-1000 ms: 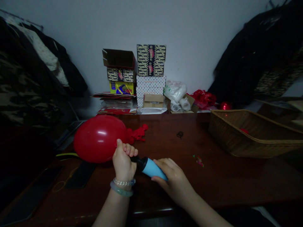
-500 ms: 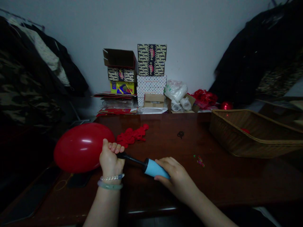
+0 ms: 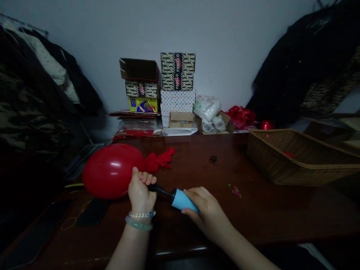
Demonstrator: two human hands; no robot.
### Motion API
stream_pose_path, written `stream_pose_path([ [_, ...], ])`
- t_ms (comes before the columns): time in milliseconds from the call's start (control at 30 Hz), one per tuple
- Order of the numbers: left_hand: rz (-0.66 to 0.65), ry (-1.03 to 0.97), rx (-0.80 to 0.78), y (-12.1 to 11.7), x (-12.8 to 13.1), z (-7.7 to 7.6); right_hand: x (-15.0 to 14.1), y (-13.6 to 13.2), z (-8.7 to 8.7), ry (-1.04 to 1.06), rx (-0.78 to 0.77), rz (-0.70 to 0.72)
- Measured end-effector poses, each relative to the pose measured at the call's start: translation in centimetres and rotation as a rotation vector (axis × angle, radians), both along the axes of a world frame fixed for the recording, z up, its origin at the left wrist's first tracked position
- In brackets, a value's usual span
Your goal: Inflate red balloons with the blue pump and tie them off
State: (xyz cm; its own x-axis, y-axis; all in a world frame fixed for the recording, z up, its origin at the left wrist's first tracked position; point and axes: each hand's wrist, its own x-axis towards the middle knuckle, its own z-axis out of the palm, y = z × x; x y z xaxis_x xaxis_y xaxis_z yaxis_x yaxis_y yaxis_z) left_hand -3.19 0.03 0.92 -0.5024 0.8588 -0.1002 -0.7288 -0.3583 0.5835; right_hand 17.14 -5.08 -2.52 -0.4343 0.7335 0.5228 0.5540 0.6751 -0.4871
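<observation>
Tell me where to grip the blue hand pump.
Best take the light-blue barrel from above and the right, as the right hand does: it is the pump's thickest part and lies exposed. The thin black nozzle runs into the left hand, which holds the red balloon, so leave that end.

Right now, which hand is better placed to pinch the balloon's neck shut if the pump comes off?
Left, I'd judge: your left hand is closed around the neck of the red balloon, right at the black pump nozzle. Your right hand is wrapped around the blue pump barrel, farther from the balloon.
</observation>
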Motion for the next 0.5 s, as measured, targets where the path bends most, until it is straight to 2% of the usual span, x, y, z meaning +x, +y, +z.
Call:
stream_pose_path([
  [267, -0.029, 0.084, 0.011, -0.9, 2.8, 0.0, -0.3, 0.1, -0.6, 0.063, 0.023, -0.002],
  [500, -0.024, 0.105, 0.017, -0.8, 1.9, 0.5, -0.7, 0.1, -1.0, 0.074, 0.006, 0.006],
])
